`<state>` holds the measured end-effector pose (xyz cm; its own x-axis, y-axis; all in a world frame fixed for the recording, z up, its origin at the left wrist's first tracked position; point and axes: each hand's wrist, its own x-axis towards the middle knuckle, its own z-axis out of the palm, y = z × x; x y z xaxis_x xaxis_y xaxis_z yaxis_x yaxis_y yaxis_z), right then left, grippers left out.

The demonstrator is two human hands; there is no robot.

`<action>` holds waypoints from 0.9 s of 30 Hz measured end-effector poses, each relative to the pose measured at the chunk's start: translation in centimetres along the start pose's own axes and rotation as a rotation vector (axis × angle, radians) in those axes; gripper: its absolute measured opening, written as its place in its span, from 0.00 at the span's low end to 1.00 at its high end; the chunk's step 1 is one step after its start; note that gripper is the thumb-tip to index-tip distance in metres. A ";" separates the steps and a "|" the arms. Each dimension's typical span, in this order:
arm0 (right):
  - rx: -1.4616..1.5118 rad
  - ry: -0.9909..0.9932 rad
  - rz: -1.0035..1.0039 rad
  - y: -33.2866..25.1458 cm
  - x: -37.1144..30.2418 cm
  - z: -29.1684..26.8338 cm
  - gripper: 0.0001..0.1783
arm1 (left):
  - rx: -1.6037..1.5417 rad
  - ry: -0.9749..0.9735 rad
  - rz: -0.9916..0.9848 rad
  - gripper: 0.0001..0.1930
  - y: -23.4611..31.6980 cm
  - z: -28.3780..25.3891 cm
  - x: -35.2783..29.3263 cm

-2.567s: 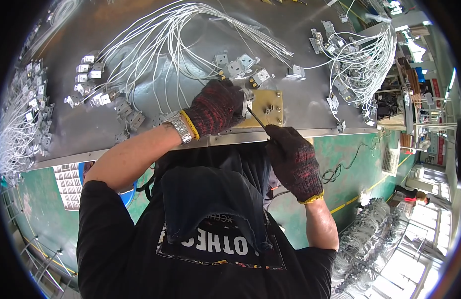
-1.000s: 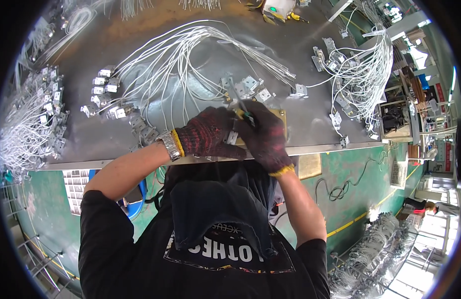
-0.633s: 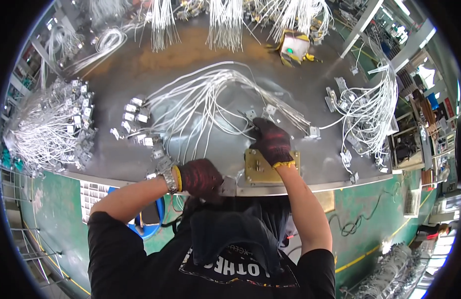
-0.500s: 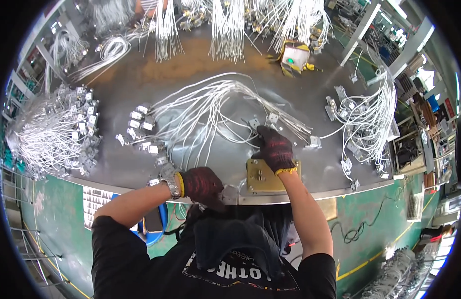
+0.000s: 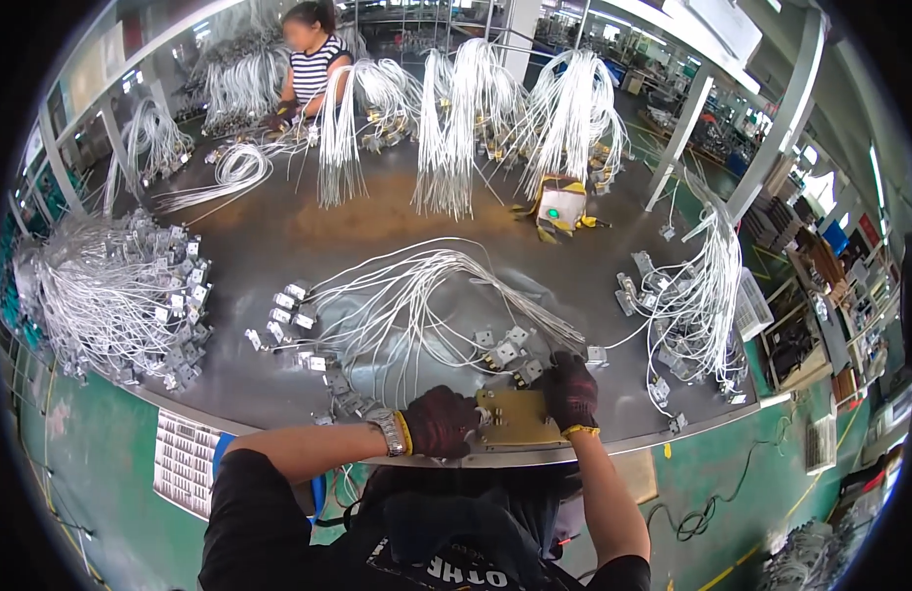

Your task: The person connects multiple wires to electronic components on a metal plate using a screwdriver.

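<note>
Brass-coloured plate (image 5: 521,420): left hand (image 5: 440,422) at nine o'clock, right hand (image 5: 573,394) at three, hiding one end; fingers' opening and hold cannot be told.

At the near table edge (image 5: 520,457), the right hand (image 5: 572,394) hides part of the plate (image 5: 522,418). The left hand (image 5: 442,422) has indistinct fingertips.

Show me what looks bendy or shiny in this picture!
Head view: the grey metal table bows along its front edge, likely from the fisheye lens; head view: pale sheen glints around the fanned thin white cables; head view: the gold-coloured rectangular metal plate shows no strong glare.
</note>
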<state>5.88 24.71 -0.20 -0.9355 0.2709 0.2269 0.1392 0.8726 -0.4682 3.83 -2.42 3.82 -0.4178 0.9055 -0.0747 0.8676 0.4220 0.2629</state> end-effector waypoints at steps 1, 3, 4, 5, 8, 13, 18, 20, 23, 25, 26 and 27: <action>-0.004 0.003 0.012 0.7 -0.3 0.2 0.16 | -0.002 -0.004 0.012 0.18 0.3 0.0 0.4; 0.102 -0.058 0.054 0.5 -0.2 -0.1 0.21 | 0.013 -0.051 -0.036 0.22 0.6 -0.2 1.2; 0.096 -0.053 0.058 0.3 0.0 -0.2 0.21 | 0.012 -0.049 -0.027 0.22 0.7 0.1 1.2; 0.040 -0.176 0.093 -0.9 0.5 -0.9 0.23 | -0.009 -0.020 -0.046 0.21 0.6 0.4 1.0; 0.060 -0.279 0.048 -0.7 1.2 -0.6 0.27 | -0.007 -0.031 -0.070 0.21 0.6 -0.5 1.2; 0.388 -0.544 0.265 -1.9 2.0 -0.3 0.26 | -0.014 0.185 -0.083 0.23 -0.4 1.0 0.6; 0.484 -0.350 -0.004 1.9 0.3 2.4 0.21 | -0.090 0.094 -0.193 0.27 -0.3 1.7 0.3; 0.416 -0.261 -0.312 3.2 0.0 2.5 0.18 | -0.149 0.265 -0.166 0.28 0.0 1.5 -0.1; 0.801 -0.460 0.288 -0.3 -0.3 -0.9 0.17 | -0.016 0.396 -0.034 0.28 -1.5 4.3 0.5; 0.846 -0.455 0.331 -1.5 -1.1 -2.4 0.16 | -0.074 0.381 -0.086 0.27 -1.2 3.6 0.7; 0.815 -0.452 0.392 -1.8 -1.4 -2.7 0.15 | -0.115 0.239 -0.100 0.29 -1.2 2.5 1.3; 0.841 -0.437 0.366 -1.9 -1.8 -2.6 0.16 | -0.061 0.349 -0.091 0.33 -1.3 2.9 1.1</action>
<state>8.15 23.66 2.51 -0.9415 0.1452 -0.3041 0.3248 0.1509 -0.9337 3.05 -1.83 0.60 -0.5685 0.7901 0.2291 0.8093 0.4873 0.3279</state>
